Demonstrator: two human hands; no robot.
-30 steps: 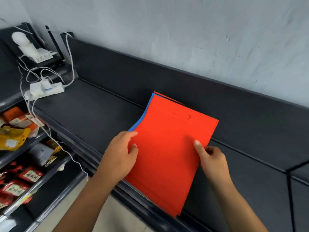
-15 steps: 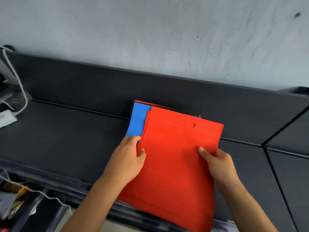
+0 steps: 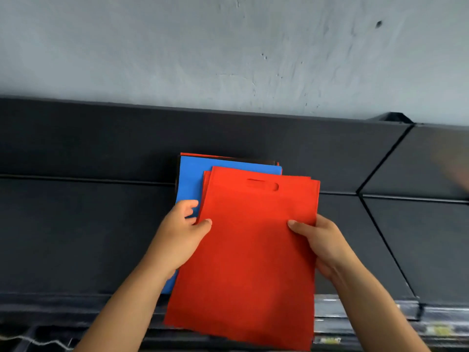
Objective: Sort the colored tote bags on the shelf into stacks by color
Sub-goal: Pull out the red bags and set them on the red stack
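Head cam: biggest thing we see is the pale grey wall [image 3: 228, 52] across the top, w/ a few scuffs and a dark spot at upper right. Below it runs the dark grey shelf [image 3: 76, 237], w/ a low back panel and a seam line along it; at right a diagonal joint meets the next shelf section.

Next in size: the red tote bags [image 3: 248, 250], held flat approx. mid-frame, bottom edge hanging past the shelf's front lip. We make out at least two red layers, a second edge peeking out at the top left; the top one shows a die-cut handle slot near its upper edge. Under them lies a blue tote bag [image 3: 193, 181], flat on the shelf, sticking out at left and top, its far end up against the back panel. Beneath the blue one, a thin red edge and a dark edge show at the far end; we can't tell what those are.

Our left hand [image 3: 180, 237] pinches the red bags' left edge, thumb on top, fingers reaching onto the blue. Our right hand [image 3: 322, 245] grips the right edge, thumb on top, fingers curled under.
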